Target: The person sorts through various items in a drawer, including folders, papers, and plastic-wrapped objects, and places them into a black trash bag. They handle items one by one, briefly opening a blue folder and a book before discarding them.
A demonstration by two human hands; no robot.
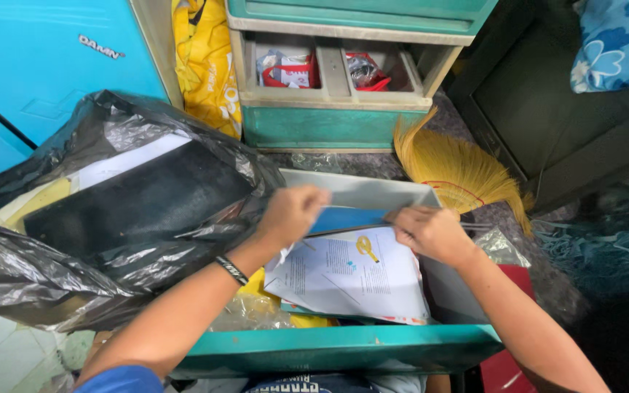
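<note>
Black rubbish bag (111, 218), straw broom (460, 171), teal cabinet (336, 73).

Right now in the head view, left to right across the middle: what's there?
Black rubbish bag → left hand → printed papers → right hand → yellow broom → dark cabinet.

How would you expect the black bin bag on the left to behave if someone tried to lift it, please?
The black bin bag would probably sag and crumple, since its film is thin and wrinkled. It is likely fairly heavy, as flat boards and sheets fill its mouth. Their corners could well tear the stretched plastic.
</note>
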